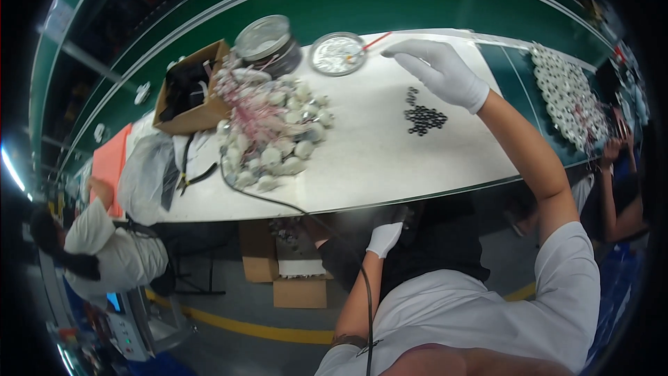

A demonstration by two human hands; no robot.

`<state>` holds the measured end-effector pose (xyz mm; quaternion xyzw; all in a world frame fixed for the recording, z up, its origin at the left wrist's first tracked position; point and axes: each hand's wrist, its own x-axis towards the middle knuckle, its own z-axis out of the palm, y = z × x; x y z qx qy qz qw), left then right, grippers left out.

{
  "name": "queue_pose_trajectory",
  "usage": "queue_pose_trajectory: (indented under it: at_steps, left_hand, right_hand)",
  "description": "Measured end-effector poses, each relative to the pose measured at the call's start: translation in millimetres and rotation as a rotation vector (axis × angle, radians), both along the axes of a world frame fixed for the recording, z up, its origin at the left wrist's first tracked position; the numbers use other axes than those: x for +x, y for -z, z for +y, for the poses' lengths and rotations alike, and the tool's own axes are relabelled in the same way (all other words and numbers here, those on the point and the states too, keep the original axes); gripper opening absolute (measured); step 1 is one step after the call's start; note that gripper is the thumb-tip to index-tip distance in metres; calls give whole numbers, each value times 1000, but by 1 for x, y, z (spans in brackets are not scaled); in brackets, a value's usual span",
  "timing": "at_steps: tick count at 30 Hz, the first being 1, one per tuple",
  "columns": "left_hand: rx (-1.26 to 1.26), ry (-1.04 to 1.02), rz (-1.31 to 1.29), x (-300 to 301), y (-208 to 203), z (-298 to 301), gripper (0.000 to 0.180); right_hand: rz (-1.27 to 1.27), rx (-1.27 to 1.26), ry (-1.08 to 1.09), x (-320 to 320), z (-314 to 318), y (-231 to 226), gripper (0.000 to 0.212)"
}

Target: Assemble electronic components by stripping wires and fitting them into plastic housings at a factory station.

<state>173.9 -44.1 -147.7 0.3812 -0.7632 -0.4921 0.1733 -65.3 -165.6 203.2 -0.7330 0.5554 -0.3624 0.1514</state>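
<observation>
My right hand [438,73], in a white glove, is over the far right part of the white tabletop [369,146]. Its fingers stretch out to the left with the thumb apart below them, and nothing shows in its grasp. Close to its fingertips, a thin red stick [378,40] leans out of a round metal dish [339,54] holding white material. Nearer to me lies a cluster of small black rings [423,121]. My left hand [385,238], also gloved, is low in front of the table edge near my lap; its fingers are dark and blurred.
Left of centre is a heap of round white parts [282,157] with pink wires. Around it are a cardboard box [191,90], a metal tin [268,45] and pliers [195,176]. Rows of white parts [567,97] stand at right. Co-workers [115,254] sit at both sides.
</observation>
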Motion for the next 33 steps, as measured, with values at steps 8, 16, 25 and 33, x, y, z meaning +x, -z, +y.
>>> queue_pose_trajectory:
  at_steps: [8,16,25,33]
  left_hand:
    - [436,481,317,-102,-208,7,24]
    - [-358,-222,354,-164,-235,-87,47]
    - [-741,94,-397,-216,-246,-93,94]
    - [-818,85,-319,-203,-228,-52,93]
  right_hand:
    - [405,4,-225,-114,28,90,41]
    - [142,157,-177,-196,69,87,56]
    - [500,208,160,-199,118,87,77]
    - [461,133,132,-185,160,93,77]
